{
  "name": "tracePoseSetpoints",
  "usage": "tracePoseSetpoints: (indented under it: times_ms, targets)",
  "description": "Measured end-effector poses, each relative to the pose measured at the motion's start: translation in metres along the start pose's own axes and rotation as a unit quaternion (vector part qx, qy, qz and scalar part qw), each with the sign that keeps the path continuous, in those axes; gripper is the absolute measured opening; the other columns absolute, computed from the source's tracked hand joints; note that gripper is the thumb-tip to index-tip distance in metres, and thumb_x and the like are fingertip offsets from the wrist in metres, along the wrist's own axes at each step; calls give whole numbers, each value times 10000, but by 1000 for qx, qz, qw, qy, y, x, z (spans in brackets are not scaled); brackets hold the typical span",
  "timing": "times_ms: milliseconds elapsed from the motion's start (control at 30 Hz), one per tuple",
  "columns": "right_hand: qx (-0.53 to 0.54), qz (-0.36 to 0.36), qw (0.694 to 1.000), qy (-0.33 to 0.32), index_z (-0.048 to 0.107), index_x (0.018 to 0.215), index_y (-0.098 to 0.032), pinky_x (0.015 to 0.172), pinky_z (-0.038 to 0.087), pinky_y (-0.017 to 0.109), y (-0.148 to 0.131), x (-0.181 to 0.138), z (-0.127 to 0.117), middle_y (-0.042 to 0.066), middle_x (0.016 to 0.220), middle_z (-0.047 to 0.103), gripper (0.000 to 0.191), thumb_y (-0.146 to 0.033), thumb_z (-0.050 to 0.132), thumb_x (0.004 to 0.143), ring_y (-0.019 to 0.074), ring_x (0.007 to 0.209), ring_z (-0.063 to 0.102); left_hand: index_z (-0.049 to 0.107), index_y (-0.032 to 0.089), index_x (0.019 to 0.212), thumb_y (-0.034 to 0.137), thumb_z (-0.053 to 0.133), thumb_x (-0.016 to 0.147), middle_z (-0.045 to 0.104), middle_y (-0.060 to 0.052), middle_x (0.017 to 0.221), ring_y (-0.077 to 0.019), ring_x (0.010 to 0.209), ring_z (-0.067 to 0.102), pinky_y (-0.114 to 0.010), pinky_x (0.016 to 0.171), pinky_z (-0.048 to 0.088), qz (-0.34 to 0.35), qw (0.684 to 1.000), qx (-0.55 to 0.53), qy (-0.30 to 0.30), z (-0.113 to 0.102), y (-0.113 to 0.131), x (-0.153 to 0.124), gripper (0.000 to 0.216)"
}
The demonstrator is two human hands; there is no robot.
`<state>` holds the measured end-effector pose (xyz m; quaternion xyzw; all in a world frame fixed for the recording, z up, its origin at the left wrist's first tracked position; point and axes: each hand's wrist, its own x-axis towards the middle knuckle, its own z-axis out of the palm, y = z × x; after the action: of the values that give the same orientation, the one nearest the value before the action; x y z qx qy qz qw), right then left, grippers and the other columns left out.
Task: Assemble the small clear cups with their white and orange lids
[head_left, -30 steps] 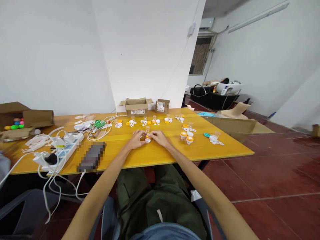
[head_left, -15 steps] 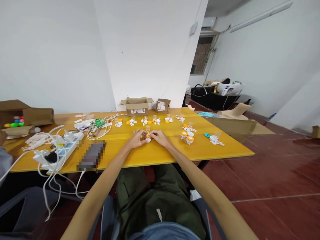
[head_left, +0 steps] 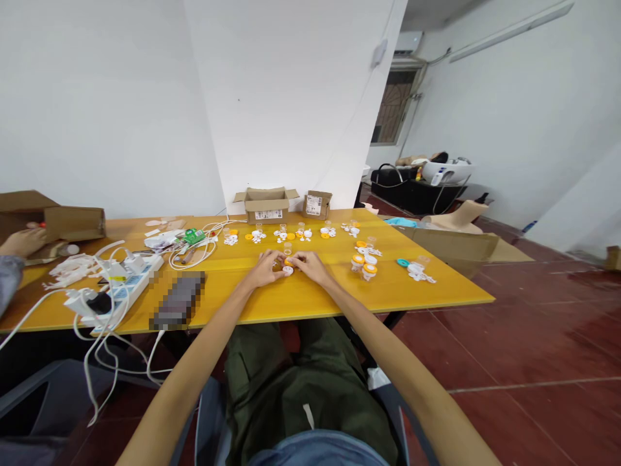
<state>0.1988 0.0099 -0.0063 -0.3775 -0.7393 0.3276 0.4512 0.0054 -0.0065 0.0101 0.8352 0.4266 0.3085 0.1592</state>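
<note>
Trousers [head_left: 310, 382]: dark olive green, loose, creased, lower centre. Small pale strip [head_left: 309, 417] mid-front. Top [head_left: 323, 449]: blue-grey, rounded hem, bottom edge. Left hand [head_left: 268, 268], right hand [head_left: 311, 266], both forearms [head_left: 204, 362]: bare.

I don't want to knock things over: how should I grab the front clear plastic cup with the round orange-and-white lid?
Probably pinch its lid from the front: the cup stands upright, lid on top, and a round white piece is close behind.
</note>
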Motion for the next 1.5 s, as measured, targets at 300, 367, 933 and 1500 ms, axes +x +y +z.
tracePoseSetpoints:
  times_ms: [300,367,933,1500]
  targets:
    - [-4,-9,1000,-8,679,664,-191,620,465,268,3,1,0,5,651,676,323,-466,643,828,165,655,600,664,261,1067,330,774,767,676,-22,1027,-249,1071,586,-432,1043,423,-1,1000,-2,3,1,-1,0,327]
    - [-6,-11,1000,-5,683,668,-190,621,468,269,4,1,0,4,653,679,323,-467,645,830,168,660,605,664,265,1074,345,775,769,675,-20,1016,-249,1070,585,-434,1041,426,2,1000,-2,3,1,-1,0,335]
    - [-32,-27,999,-3,727,785,-217,741,530,324,-9,-8,1,22,818,756,195,-411,719,775,213,780,683,666,268,1063,405,773,771,656,-31,1054,-254,1084,581,-437,1040,435,-5,1000,-6,6,1,-3,0,339]
    - [-66,-38,997,2,712,832,-225,697,502,297,-7,-9,1,1,818,742,190,-384,750,735,187,737,660,661,258,1052,373,761,787,653,-30,1062,-246,1078,577,-421,1031,441,-6,1000,-5,3,0,-1,-1,305]
